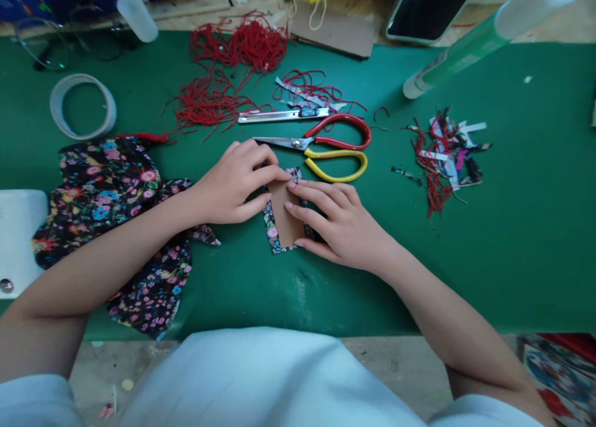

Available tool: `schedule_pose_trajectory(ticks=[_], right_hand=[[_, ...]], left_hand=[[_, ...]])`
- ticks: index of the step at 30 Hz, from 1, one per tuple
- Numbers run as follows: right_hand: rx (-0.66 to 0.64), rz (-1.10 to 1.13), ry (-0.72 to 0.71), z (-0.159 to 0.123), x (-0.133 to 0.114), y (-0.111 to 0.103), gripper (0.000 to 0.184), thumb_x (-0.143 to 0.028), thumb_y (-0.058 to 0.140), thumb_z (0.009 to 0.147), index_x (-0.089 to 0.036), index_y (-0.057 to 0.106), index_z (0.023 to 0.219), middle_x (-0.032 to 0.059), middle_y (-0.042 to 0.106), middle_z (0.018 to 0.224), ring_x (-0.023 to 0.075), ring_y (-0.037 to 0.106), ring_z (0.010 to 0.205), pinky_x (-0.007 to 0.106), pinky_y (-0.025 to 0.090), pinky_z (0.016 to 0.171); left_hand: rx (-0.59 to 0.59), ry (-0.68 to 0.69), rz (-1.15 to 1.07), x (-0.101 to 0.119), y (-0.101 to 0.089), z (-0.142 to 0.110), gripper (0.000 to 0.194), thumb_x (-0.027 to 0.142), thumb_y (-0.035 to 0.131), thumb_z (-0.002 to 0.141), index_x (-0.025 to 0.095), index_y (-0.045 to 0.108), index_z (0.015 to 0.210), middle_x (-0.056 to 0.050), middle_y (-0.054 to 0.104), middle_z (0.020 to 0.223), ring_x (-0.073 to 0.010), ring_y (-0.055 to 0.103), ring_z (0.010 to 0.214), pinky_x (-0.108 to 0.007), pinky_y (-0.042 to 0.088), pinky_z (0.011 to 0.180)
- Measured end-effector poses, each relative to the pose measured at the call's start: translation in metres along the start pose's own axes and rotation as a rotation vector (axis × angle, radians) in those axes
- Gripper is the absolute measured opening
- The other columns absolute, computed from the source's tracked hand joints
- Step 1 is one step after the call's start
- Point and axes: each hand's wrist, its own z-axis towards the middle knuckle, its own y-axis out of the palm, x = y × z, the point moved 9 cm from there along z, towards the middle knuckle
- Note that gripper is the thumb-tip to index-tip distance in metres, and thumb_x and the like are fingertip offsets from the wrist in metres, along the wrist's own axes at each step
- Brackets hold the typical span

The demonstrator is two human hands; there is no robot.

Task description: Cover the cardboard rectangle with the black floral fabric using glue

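Left hand (233,182) and right hand (338,222), fingers flat, not gripping, press a cardboard piece (285,213) onto floral fabric (271,231) mid-desk (512,241) (scissors (326,149) just beyond); looks like the wrapping step, next needs edges folded tight.

Two hands, left (233,182) and right (338,222), meet on one card (285,213). Just beyond them lie one pair of scissors (326,148) and one knife (279,115). Left of the hands: one tape ring (82,106). Right of them: one scrap pile (444,154). One phone (431,8) lies far beyond.
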Motion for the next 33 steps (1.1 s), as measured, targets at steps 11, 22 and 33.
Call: schedule_pose_trajectory(ticks=[11,22,33], right_hand=[[0.028,0.093,0.031,-0.001,0.005,-0.001,0.052,-0.05,0.042,0.101,-0.014,0.048,0.138,0.0193,0.054,0.147,0.0304,0.048,0.135,0.046,0.038,0.105],[0.066,0.152,0.092,-0.003,0.012,-0.003,0.05,-0.041,0.054,0.097,-0.014,0.046,0.138,0.0231,0.052,0.146,0.0323,0.05,0.135,0.048,0.043,0.105],[0.038,0.12,0.087,-0.003,0.011,0.001,0.046,-0.038,0.054,0.097,-0.015,0.049,0.136,0.0226,0.052,0.147,0.0339,0.049,0.135,0.052,0.044,0.104]], left_hand=[[0.001,-0.037,-0.059,-0.004,0.0,0.0,0.035,0.026,0.053,0.088,0.02,0.06,0.122,-0.009,0.063,0.107,-0.0269,0.056,0.096,-0.042,0.042,0.08],[0.108,-0.123,-0.234,-0.016,-0.013,0.001,0.022,0.021,0.053,0.089,0.018,0.063,0.108,-0.004,0.066,0.095,-0.0197,0.06,0.088,-0.035,0.048,0.081],[0.03,-0.092,-0.115,-0.01,-0.005,0.002,0.022,0.024,0.056,0.09,0.021,0.067,0.109,-0.006,0.066,0.102,-0.0234,0.058,0.094,-0.039,0.043,0.082]])
